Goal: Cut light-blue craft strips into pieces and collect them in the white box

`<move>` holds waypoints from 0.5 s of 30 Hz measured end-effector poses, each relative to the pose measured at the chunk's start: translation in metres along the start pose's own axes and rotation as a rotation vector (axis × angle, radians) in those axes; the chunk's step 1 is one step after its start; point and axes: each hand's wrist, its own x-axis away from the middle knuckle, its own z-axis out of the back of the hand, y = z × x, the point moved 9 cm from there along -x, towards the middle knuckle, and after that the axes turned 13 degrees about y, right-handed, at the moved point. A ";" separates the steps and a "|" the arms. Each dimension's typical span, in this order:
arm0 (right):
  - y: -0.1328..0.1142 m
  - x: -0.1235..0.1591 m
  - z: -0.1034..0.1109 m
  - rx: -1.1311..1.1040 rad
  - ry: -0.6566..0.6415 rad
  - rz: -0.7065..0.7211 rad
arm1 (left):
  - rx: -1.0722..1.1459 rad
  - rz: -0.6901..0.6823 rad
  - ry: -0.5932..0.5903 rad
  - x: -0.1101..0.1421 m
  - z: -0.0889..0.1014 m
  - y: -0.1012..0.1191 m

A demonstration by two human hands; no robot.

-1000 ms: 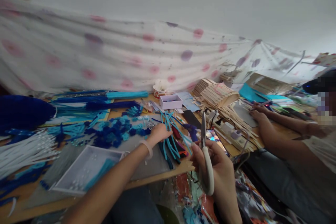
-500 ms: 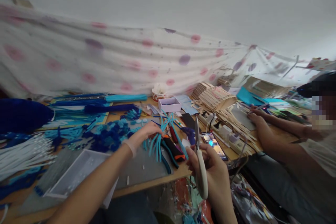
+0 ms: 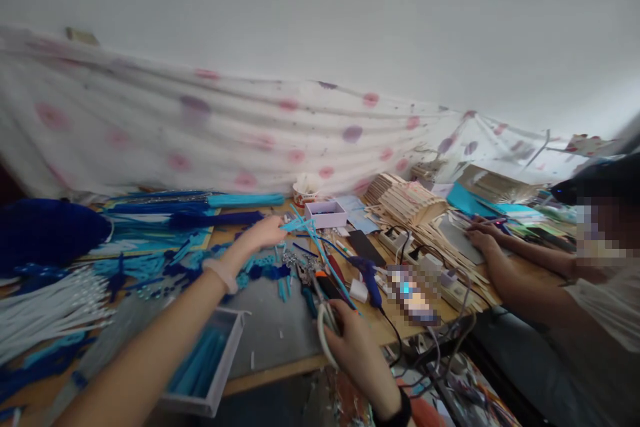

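Note:
My left hand is stretched over the table, pinched shut on a few thin light-blue strips that trail right and down from its fingers. Beneath it lie dark and light blue fluffy pieces. My right hand is low at the table's front edge, closed round the white handle of a pair of scissors. The blades point up and left over the grey mat.
A white tray with light-blue strips sits at the front left, with white strips and a dark blue fluffy mass further left. Behind are a lilac box, a paper cup, wooden stick stacks, a blue glue gun and cables. A co-worker's hands rest at the right.
My left hand lifted the light-blue strips off the table and carried them back and left. My right hand dropped with the scissors from upright down to the table edge.

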 end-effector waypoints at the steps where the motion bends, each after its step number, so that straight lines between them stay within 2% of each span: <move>1: -0.003 0.002 -0.013 0.106 -0.047 0.022 | -0.048 -0.019 -0.014 -0.001 0.006 0.003; 4: -0.017 0.006 -0.045 0.340 -0.135 0.101 | -0.189 -0.110 0.008 -0.005 0.024 0.019; 7: -0.028 0.003 -0.061 0.423 -0.138 0.146 | -0.281 -0.208 0.074 -0.009 0.039 0.035; 11: -0.035 -0.006 -0.067 0.499 -0.140 0.203 | -0.321 -0.293 0.138 -0.016 0.049 0.046; 15: -0.046 -0.007 -0.065 0.526 -0.129 0.248 | -0.291 -0.338 0.143 -0.021 0.047 0.051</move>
